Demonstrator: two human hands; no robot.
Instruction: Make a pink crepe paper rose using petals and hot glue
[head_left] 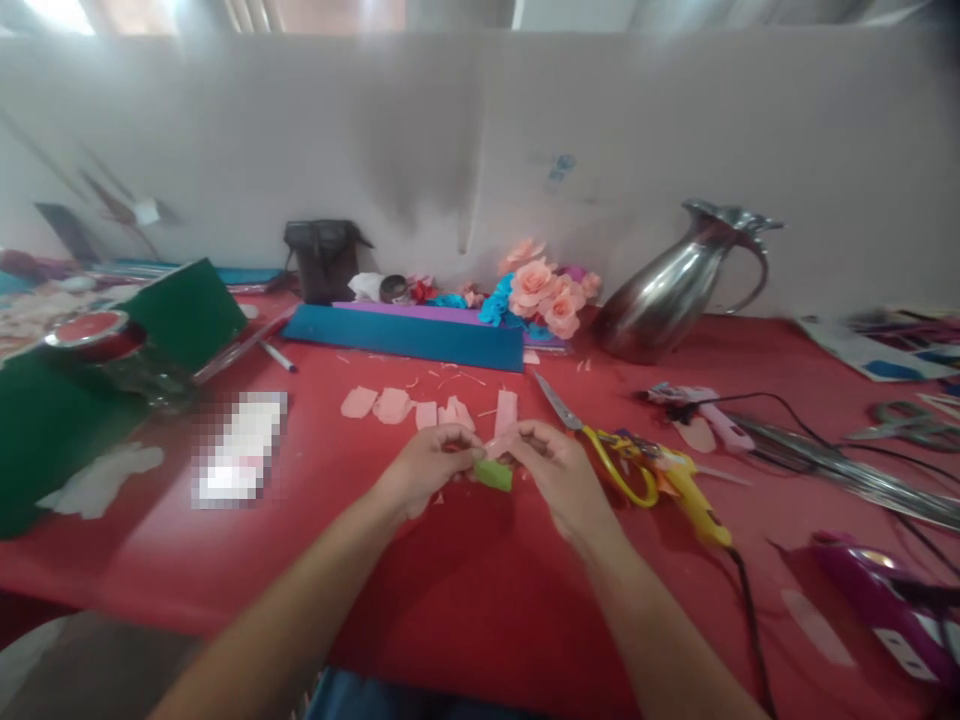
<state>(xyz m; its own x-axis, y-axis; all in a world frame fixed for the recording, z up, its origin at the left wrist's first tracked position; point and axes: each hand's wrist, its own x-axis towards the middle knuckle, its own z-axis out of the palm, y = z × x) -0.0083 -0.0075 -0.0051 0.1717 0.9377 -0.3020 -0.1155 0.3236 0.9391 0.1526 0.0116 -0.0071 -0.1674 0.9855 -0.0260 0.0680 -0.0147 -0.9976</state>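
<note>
Over the red table, my left hand and my right hand meet with fingers pinched together. Between them they hold a small green paper piece, with a pale pink strip rising from it. Several pink paper petals lie in a row just beyond my hands. Yellow-handled scissors rest immediately to the right of my right hand.
A yellow glue gun with a black cord lies right of the scissors. Pink paper roses, blue and purple sheets and a steel jug stand at the back. Green paper and a jar sit at the left.
</note>
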